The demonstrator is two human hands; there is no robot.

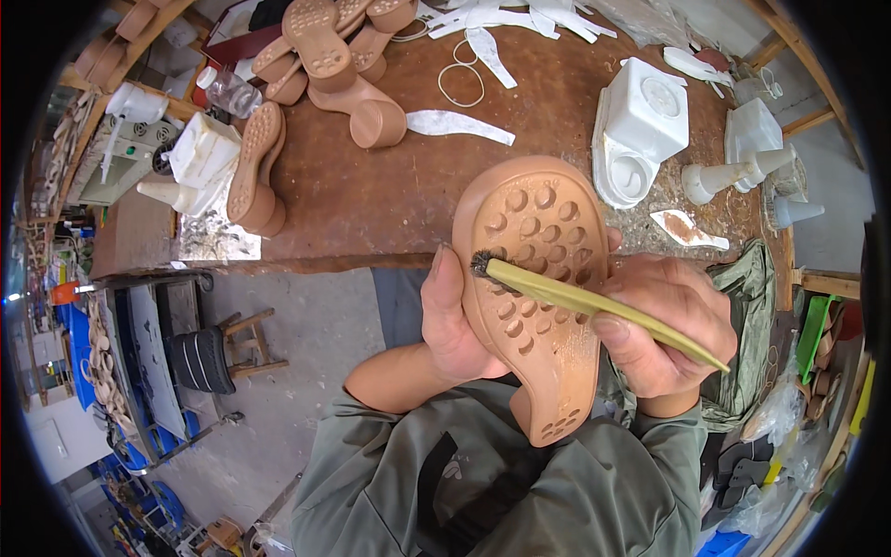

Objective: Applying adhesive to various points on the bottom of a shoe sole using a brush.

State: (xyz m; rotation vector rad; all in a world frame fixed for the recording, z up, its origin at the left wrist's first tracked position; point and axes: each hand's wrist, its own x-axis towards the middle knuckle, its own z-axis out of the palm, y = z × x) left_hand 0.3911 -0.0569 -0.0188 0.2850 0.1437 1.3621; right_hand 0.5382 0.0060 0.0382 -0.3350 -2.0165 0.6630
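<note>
My left hand (452, 316) grips a tan shoe sole (563, 353) by its edge, its fingers out of sight beneath it. The sole's upper face is turned up, full of round hollows, and looks wet or glossy. Between thumb and fingers, my right hand (668, 320) holds a brush (594, 302) with a yellow-green handle. Its dark bristles touch the hollowed area near the sole's left edge. The heel end of the sole points toward my body.
On the brown table (371, 204) lie a pile of tan soles (325, 56), another pair of soles (255, 167) and white cut pieces (461, 125). A white plastic container (640, 130) stands at the right by white nozzle bottles (715, 178). A wooden stool (249, 343) is on the floor at left.
</note>
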